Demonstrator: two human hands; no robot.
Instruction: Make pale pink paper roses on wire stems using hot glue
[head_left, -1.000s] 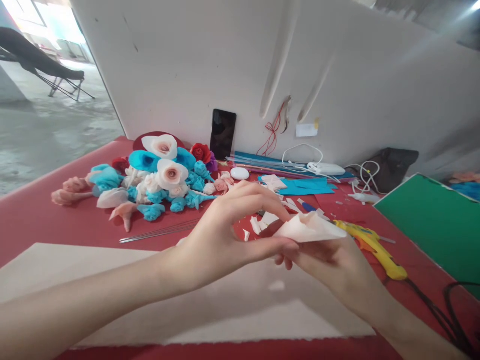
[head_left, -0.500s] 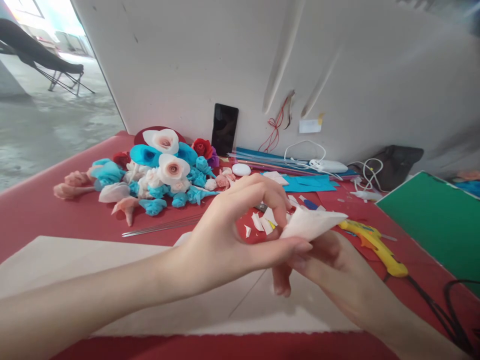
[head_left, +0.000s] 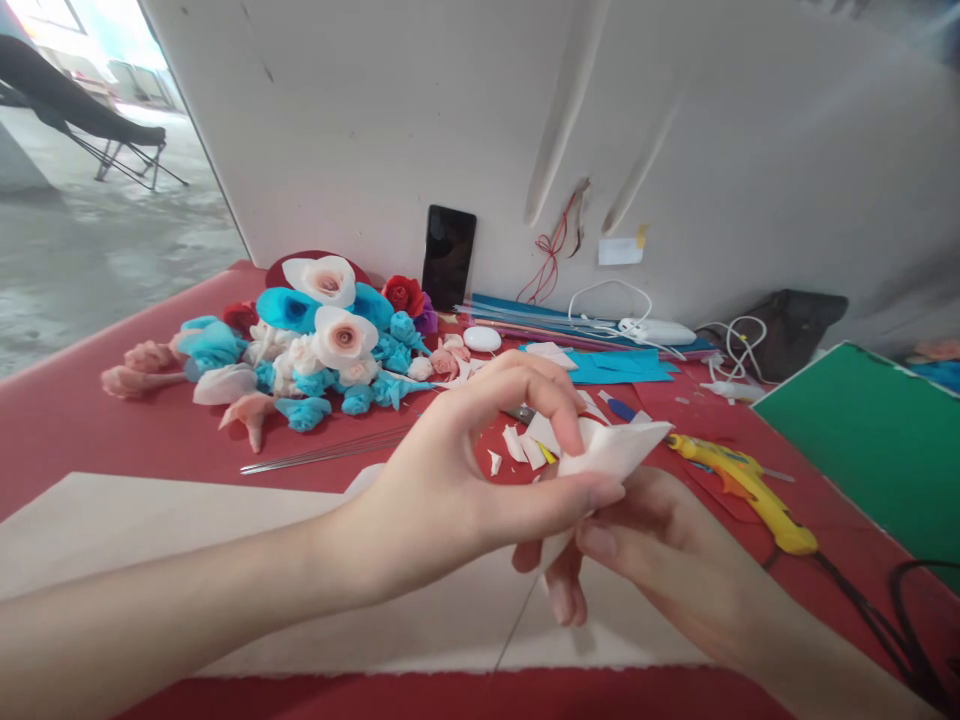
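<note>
A white paper flower (head_left: 619,448) with a pointed petal is held between my two hands above the paper sheet. My left hand (head_left: 480,490) pinches its petal between thumb and curled fingers. From below and to the right, my right hand (head_left: 667,550) closes around the flower's base, with its lower fingers curled underneath. A thin wire stem (head_left: 517,622) slants down from the flower toward the lower left. My fingers partly hide the flower's base. Beneath both hands lies a large pale paper sheet (head_left: 300,630).
Blue, white, pink and red paper flowers (head_left: 345,335) are heaped at back left, near loose wires (head_left: 322,453). A yellow glue gun (head_left: 739,480) lies right, by a green board (head_left: 877,450). Paper scraps (head_left: 525,445) lie mid-table; a phone (head_left: 448,258) leans on the wall.
The flower has turned and shifted slightly left, its petal tip with it. My right hand's lower fingers have moved down a little, and the wire stem has swung right.
</note>
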